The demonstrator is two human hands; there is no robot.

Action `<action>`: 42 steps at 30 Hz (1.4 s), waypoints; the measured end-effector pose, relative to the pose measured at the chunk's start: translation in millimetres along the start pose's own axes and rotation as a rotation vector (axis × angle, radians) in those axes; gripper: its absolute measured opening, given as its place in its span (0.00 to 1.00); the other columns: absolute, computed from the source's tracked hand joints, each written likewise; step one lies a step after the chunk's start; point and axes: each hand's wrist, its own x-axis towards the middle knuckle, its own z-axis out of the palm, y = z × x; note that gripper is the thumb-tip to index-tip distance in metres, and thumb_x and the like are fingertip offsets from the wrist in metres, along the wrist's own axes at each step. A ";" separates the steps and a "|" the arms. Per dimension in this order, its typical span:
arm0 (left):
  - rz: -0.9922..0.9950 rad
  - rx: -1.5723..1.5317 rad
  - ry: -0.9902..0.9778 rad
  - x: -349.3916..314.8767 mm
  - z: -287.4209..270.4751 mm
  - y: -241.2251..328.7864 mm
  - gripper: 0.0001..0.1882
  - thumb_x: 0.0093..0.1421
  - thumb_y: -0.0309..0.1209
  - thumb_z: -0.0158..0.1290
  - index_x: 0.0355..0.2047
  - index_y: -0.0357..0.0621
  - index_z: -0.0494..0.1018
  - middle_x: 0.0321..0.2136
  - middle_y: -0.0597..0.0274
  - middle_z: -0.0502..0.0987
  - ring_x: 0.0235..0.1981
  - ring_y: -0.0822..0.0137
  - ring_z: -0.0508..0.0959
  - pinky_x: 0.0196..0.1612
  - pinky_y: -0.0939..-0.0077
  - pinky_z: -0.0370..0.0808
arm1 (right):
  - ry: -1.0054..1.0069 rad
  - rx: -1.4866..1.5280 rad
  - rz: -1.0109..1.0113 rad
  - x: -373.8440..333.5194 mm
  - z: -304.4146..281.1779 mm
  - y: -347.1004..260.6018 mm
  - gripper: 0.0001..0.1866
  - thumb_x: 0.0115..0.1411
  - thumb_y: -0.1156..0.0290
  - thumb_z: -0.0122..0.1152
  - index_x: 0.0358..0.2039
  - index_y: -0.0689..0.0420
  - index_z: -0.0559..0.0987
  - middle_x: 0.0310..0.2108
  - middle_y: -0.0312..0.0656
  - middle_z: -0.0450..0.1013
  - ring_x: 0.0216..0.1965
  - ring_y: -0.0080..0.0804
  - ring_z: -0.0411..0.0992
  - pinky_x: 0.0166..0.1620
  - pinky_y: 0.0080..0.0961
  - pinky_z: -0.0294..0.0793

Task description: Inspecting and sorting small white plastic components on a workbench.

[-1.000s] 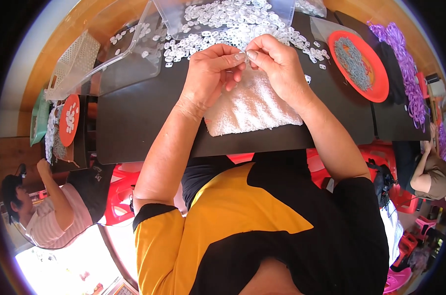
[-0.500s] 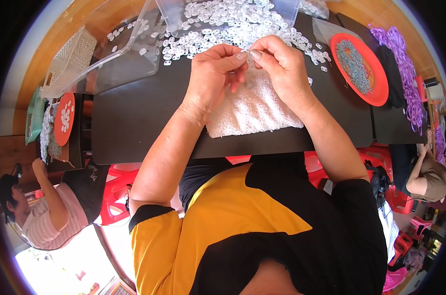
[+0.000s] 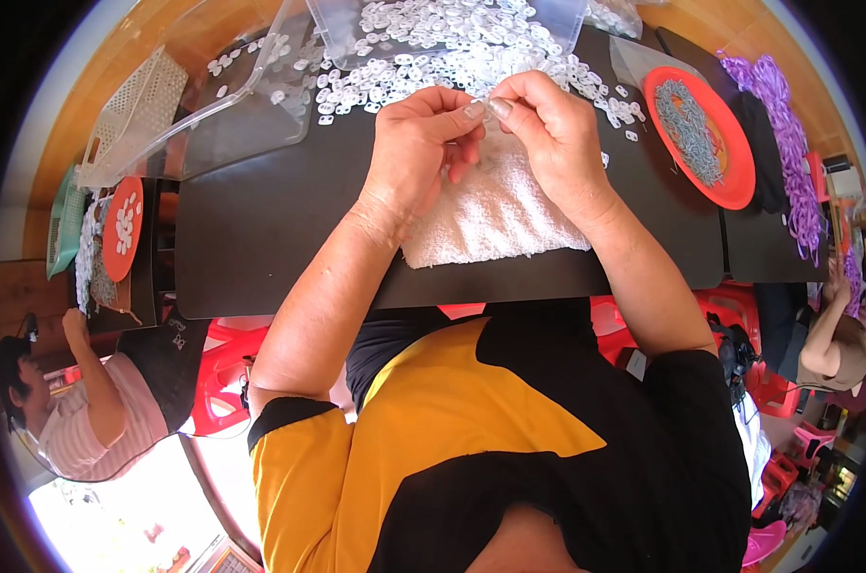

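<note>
Above a white towel (image 3: 495, 220) my left hand (image 3: 422, 138) and my right hand (image 3: 552, 134) meet, fingertips almost touching. Thumb and forefinger of each are pinched together. A tiny whitish bit shows between them, too small to make out. The other fingers of my left hand curl loosely beneath. Just beyond the hands lies a heap of small white oval plastic pieces (image 3: 395, 81) with holes in them. It spreads in front of and inside a clear plastic bin (image 3: 330, 38). To the right, a red plate (image 3: 741, 181) holds many thin grey metal pins (image 3: 686, 129).
A clear plastic lid or tray (image 3: 247, 143) lies on the dark table (image 3: 252, 248) at left, near a white basket (image 3: 139, 105). Another red plate (image 3: 118, 258) with white pieces sits farther left. Purple ribbons (image 3: 777, 124) hang at right. One person (image 3: 108, 411) sits left, another (image 3: 834, 349) right.
My hands hold nearly the same pinch, having shifted very slightly. At the far right, the other person's arm has risen toward the purple ribbons.
</note>
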 end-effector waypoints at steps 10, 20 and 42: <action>0.007 -0.006 0.002 -0.2 -1.7 -4.9 0.06 0.63 0.25 0.53 0.36 0.33 0.73 0.24 0.60 0.76 0.19 0.74 0.73 0.17 0.83 0.65 | -0.007 -0.027 -0.037 -1.0 1.6 -3.8 0.03 0.59 0.80 0.56 0.34 0.61 0.74 0.24 0.42 0.75 0.24 0.30 0.73 0.30 0.23 0.71; 0.036 -0.064 0.050 0.1 -3.3 -2.3 0.05 0.61 0.24 0.53 0.35 0.33 0.72 0.23 0.59 0.75 0.19 0.71 0.73 0.18 0.81 0.64 | 0.010 0.056 -0.003 -1.1 8.5 -4.7 0.04 0.58 0.82 0.55 0.33 0.60 0.75 0.23 0.40 0.74 0.22 0.25 0.71 0.27 0.22 0.70; 0.006 0.030 -0.050 3.4 -10.5 6.1 0.09 0.62 0.26 0.54 0.39 0.32 0.74 0.24 0.59 0.76 0.20 0.72 0.74 0.17 0.82 0.65 | 0.035 0.041 -0.040 3.3 -3.9 -2.3 0.05 0.58 0.83 0.56 0.34 0.61 0.77 0.27 0.38 0.77 0.29 0.22 0.75 0.34 0.18 0.73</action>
